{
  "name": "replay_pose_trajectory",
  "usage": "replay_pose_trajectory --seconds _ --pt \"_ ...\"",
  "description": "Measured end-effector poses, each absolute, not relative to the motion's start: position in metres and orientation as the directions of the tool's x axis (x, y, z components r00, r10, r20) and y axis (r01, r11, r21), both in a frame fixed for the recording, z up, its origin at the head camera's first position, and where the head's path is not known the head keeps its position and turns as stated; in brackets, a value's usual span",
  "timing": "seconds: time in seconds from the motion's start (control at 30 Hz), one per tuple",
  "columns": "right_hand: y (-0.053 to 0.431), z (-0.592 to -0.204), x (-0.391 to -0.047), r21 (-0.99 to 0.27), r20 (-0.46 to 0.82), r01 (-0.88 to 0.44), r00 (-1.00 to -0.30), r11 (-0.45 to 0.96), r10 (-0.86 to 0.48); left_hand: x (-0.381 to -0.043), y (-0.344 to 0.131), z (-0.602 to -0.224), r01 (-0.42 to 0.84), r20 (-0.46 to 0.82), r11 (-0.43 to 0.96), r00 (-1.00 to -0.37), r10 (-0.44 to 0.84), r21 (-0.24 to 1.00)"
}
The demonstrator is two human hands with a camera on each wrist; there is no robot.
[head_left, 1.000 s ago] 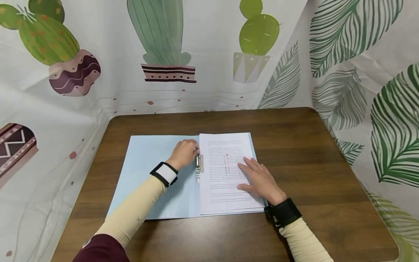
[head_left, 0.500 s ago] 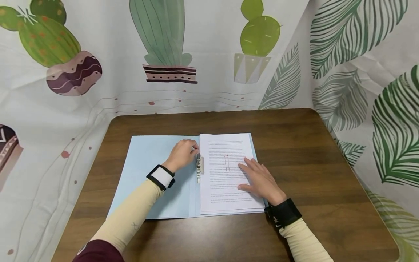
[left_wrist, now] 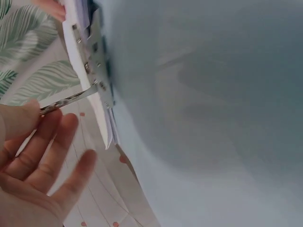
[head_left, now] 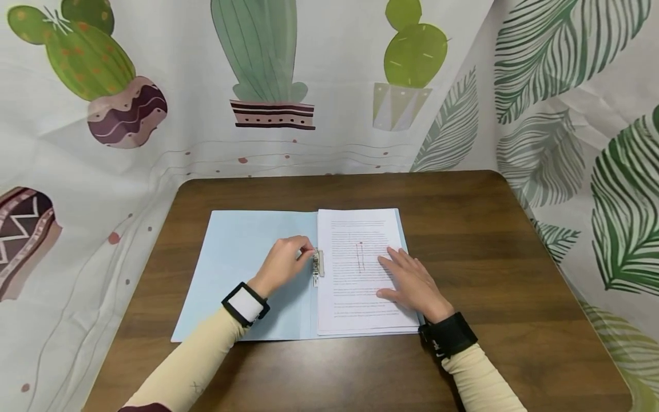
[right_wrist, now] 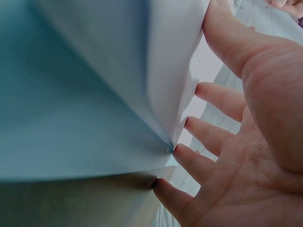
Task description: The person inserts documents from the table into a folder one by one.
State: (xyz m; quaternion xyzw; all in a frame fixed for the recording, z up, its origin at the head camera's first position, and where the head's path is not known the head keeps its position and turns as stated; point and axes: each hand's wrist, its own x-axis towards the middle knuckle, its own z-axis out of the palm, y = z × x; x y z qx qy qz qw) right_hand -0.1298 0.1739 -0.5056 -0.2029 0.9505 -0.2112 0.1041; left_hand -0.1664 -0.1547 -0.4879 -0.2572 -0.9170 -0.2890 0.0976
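A light blue folder [head_left: 239, 243] lies open on the table. A stack of printed paper [head_left: 345, 317] sits on its right cover, with thin red marks on the top sheet. By the stack's left edge runs a metal clip [head_left: 316, 270]. My left hand [head_left: 282, 264] pinches the clip's metal lever [left_wrist: 71, 100] between thumb and forefinger, and the left wrist view shows the lever standing out from the clip. With fingers spread, my right hand [head_left: 416, 284] rests on the paper's right side; in the right wrist view its fingertips [right_wrist: 181, 150] lie along the paper and folder edges.
The brown wooden table [head_left: 463, 229] reaches beyond the folder on all sides. Behind it hangs a white curtain [head_left: 340, 109] printed with cacti and leaves.
My left hand has drawn back from the clip's far end toward the near side, still pinching the lever. The right hand keeps its place on the paper. The head view shifted slightly.
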Motion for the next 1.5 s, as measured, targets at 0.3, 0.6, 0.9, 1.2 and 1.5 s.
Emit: replay_pose_trajectory --seconds 0.3,0.6,0.9,1.2,1.5 --pt "0.174 -0.505 -0.129 -0.443 -0.108 -0.34 -0.898 0.83 -0.426 -0.144 -0.155 -0.495 0.597 0.378 0.623 -0.802 0.462 0.505" --pt "0.174 -0.503 -0.128 -0.444 -0.109 -0.341 -0.897 0.828 -0.428 -0.146 -0.159 -0.493 0.356 0.199 0.557 -0.925 0.323 0.75" --pt "0.174 -0.503 -0.128 -0.462 -0.104 -0.336 -0.899 0.821 -0.427 -0.153 -0.162 -0.494 0.185 -0.066 0.658 -0.939 0.338 0.73" --pt "0.172 -0.507 -0.13 -0.464 -0.106 -0.338 -0.896 0.819 -0.43 -0.155 -0.162 -0.502 0.223 -0.166 0.752 -0.9 0.403 0.621" --pt "0.173 -0.508 -0.131 -0.46 -0.099 -0.338 -0.899 0.821 -0.426 -0.154 -0.156 -0.51 0.237 -0.152 0.826 -0.921 0.359 0.512"
